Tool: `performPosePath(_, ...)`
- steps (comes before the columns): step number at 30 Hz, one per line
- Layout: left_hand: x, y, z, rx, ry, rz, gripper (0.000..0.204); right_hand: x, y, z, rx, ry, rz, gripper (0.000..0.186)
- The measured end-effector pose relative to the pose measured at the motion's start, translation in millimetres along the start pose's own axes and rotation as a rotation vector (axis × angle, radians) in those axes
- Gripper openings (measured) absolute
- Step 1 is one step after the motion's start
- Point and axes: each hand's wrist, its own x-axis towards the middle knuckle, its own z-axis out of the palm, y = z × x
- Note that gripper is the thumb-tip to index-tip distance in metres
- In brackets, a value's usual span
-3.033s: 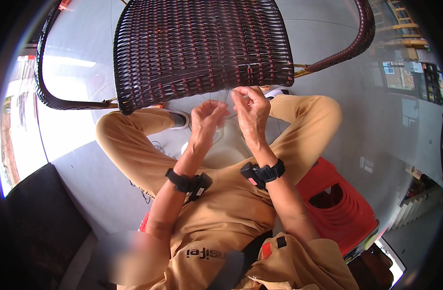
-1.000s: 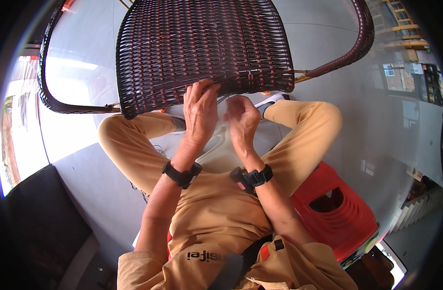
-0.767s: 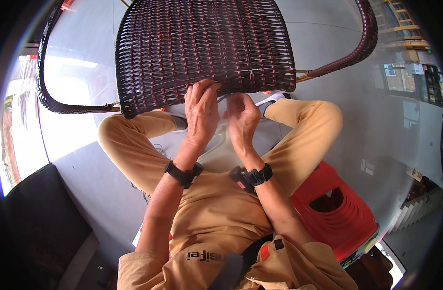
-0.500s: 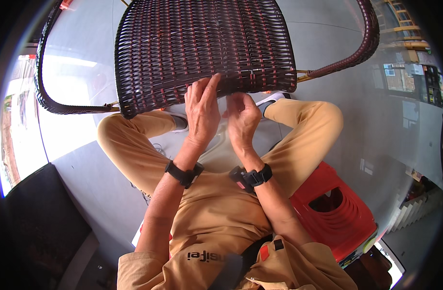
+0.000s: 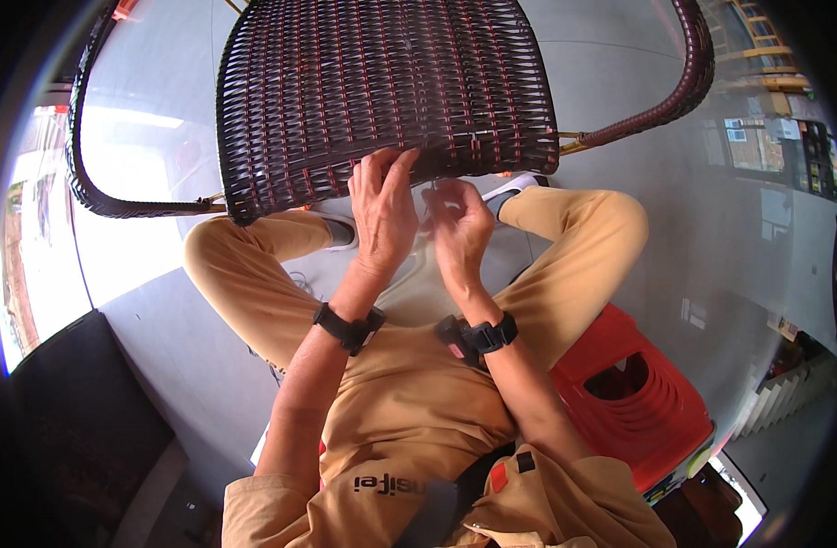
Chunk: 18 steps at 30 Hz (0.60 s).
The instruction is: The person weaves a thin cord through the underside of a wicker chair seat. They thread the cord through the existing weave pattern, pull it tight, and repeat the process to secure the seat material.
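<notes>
A dark brown and red wicker chair (image 5: 382, 91) stands in front of me, with its woven panel's near edge towards me. My left hand (image 5: 382, 208) is closed on that edge, fingertips bent over the weave and thumb side out of sight. Just to its right, slightly below the edge, my right hand (image 5: 461, 226) is closed in a pinch, its fingers curled. A thin strand seems to show at its fingertips, but it is too small and blurred to name. Both wrists wear black straps.
Curved wicker armrests (image 5: 697, 68) reach out on both sides of the panel. A red plastic stool (image 5: 656, 411) stands at my right, beside my thigh. My knees are spread beneath the chair's near edge. A dark panel (image 5: 71, 420) stands at the lower left on the grey floor.
My right hand's fingers have shifted slightly at the edge, with the fingertips more visible now. My left hand's fingers have bent a little more on the weave. The chair stays put.
</notes>
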Motion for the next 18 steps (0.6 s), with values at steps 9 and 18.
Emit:
performPosePath(9, 1.2, -1.7, 3.5, 0.035, 0.038, 0.038, 0.03, 0.8, 7.2, -0.8, 0.121, -0.044, 0.086, 0.009)
performPosePath(18, 4.6, 1.7, -0.4, 0.017, 0.016, 0.018, 0.027, 4.2, -4.3, -0.3, 0.01, -0.019, 0.06, 0.008)
